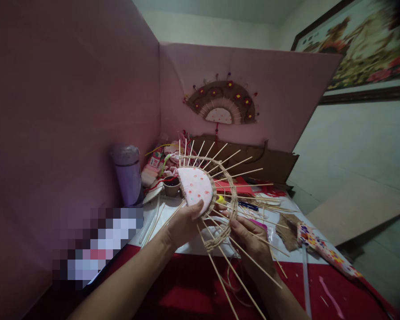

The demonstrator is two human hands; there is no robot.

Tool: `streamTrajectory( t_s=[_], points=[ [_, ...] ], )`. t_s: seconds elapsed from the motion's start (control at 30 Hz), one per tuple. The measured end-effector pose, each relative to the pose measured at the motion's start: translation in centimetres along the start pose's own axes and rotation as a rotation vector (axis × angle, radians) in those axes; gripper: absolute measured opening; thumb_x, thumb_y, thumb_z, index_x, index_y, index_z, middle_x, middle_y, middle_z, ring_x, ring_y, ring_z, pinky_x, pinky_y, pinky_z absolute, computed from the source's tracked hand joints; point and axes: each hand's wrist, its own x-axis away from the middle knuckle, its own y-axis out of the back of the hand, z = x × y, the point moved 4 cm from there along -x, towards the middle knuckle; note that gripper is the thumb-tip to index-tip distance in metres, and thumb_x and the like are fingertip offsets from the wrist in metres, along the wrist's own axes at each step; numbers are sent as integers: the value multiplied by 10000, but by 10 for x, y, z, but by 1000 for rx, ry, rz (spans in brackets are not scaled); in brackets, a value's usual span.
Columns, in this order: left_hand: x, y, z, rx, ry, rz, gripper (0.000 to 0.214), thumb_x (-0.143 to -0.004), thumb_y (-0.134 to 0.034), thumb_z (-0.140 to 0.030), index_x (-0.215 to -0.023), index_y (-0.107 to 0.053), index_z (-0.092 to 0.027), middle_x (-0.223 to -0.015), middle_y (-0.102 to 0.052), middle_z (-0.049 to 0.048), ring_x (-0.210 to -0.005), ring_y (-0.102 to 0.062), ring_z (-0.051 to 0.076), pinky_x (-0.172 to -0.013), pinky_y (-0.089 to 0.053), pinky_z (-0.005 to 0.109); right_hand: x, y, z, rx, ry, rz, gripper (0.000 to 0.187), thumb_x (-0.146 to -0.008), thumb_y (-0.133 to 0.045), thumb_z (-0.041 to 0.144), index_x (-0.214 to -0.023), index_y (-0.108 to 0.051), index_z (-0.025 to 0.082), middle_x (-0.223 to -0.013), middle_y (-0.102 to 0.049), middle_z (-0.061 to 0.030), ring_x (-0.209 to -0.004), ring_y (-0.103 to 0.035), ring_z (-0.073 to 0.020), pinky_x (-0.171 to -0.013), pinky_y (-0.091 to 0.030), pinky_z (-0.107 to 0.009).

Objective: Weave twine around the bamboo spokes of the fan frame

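A handmade fan (197, 186) is held up in front of me, tilted. Its base is a white half-disc with small orange-red spots, and thin wooden sticks spread out from the curved edge. A band of twisted twine (234, 189) is woven through the sticks in an arc. My left hand (190, 222) grips the half-disc near its lower corner, thumb on the front. My right hand (248, 235) is closed at the lower part of the twine band, with fingers at the sticks. Loose twine (231, 284) hangs below the fan.
A finished-looking fan (223, 104) with flowers hangs on the pink panel. A purple tumbler (128, 178), a small brown cup (171, 186) and a blue pen (249, 206) stand or lie around. Cardboard (246, 155) leans behind. A flowered glue gun-like object (326, 249) lies right.
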Motion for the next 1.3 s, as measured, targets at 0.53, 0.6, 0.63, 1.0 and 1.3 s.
streamTrajectory(
  t_s=[0.53,0.6,0.63,1.0,1.3],
  points=[
    [1,3,-1,164,32,-51,403,-829,-439,-300,-1039,-614,-5,-1047,-646,194,-962,-600,284,-971,-342,428,4,0,-4,292,157,57,353,-709,-636,427,-963,-689,188,-606,-631,-33,-536,-534,-155,-492,-414,-259],
    [1,3,-2,175,39,-60,402,-830,-438,-308,-1017,-625,-6,-1023,-657,187,-940,-609,281,-954,-358,422,4,0,-5,304,157,46,335,-714,-634,421,-945,-692,186,-603,-626,-28,-527,-522,-148,-484,-403,-254],
    [1,3,-2,177,44,-66,404,-831,-435,-312,-1006,-630,-5,-1015,-659,188,-930,-612,282,-946,-364,426,4,0,-6,306,153,45,325,-717,-633,414,-940,-693,185,-615,-630,-29,-531,-522,-148,-488,-402,-254],
    [0,1,-3,176,19,-31,420,-824,-408,-281,-1051,-606,12,-981,-665,191,-937,-605,282,-925,-377,418,3,-1,-7,256,154,94,292,-742,-631,338,-1004,-669,216,-882,-687,-50,-748,-611,-199,-668,-467,-294],
    [2,-2,-7,197,51,-28,446,-788,-438,-312,-1033,-606,21,-946,-673,194,-933,-607,283,-900,-384,390,6,5,-4,357,289,131,243,-726,-634,301,-955,-677,230,-908,-668,-66,-831,-595,-221,-748,-466,-321]
  ],
)
